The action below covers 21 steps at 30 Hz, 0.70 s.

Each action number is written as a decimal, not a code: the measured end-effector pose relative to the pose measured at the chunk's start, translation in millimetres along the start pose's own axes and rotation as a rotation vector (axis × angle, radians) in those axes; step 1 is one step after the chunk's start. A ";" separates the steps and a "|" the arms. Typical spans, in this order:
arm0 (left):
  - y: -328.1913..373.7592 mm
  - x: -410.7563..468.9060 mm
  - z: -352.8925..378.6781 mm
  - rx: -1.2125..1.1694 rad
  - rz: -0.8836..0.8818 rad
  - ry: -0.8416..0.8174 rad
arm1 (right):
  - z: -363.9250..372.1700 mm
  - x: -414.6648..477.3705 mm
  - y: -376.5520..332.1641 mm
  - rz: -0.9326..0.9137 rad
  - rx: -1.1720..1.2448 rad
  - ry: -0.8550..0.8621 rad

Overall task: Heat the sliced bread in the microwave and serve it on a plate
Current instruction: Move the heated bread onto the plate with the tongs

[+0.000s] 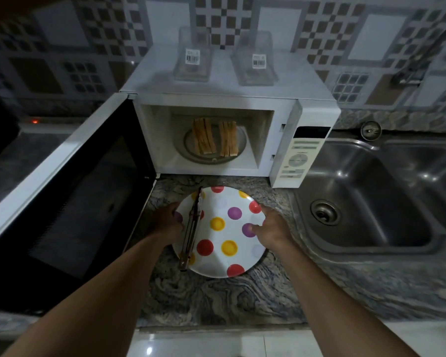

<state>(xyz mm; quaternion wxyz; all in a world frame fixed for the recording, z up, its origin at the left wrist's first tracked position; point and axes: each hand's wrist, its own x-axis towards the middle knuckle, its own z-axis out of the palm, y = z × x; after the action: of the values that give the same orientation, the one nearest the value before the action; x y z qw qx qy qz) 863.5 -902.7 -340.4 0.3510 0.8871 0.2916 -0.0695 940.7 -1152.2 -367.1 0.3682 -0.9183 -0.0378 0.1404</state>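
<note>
A white microwave (317, 112) stands at the back of the counter with its door (70, 191) swung wide open to the left. Inside, two stacks of sliced bread (214, 140) lie on the glass turntable (191, 155). In front of it a white plate with coloured dots (232, 261) rests on the marbled counter, with metal tongs (189, 233) lying across its left side. My left hand (168, 220) grips the plate's left rim beside the tongs. My right hand (273, 228) grips its right rim, thumb on the plate's surface.
A steel sink (376, 202) with a drain lies right of the plate, a tap (407, 73) on the wall above. Two clear plastic containers (193, 57) sit on top of the microwave. The open door blocks the counter to the left. The counter's front edge (216, 328) is close.
</note>
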 end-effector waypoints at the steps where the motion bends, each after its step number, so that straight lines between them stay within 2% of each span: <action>1: 0.4 -0.3 0.9 0.014 0.008 0.007 | 1.4 1.7 1.0 0.001 -0.009 0.003; 5: -2.3 0.8 0.8 0.046 0.020 0.014 | 4.6 4.3 2.1 0.016 -0.037 0.006; 11: -5.9 -4.4 -1.6 0.216 0.065 0.000 | 8.1 3.8 3.4 0.048 -0.255 -0.032; 15: -18.0 5.7 4.8 0.302 0.029 0.002 | 12.7 3.8 5.9 0.093 -0.218 -0.038; 21: -8.1 -4.7 4.7 0.274 0.018 0.030 | 14.8 -3.3 2.2 0.089 -0.192 0.051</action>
<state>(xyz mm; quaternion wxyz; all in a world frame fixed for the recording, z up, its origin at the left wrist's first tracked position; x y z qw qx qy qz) 855.5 -903.3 -347.0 0.2227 0.9302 0.2767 -0.0924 933.3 -1144.4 -378.1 0.2726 -0.9534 -0.0009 0.1289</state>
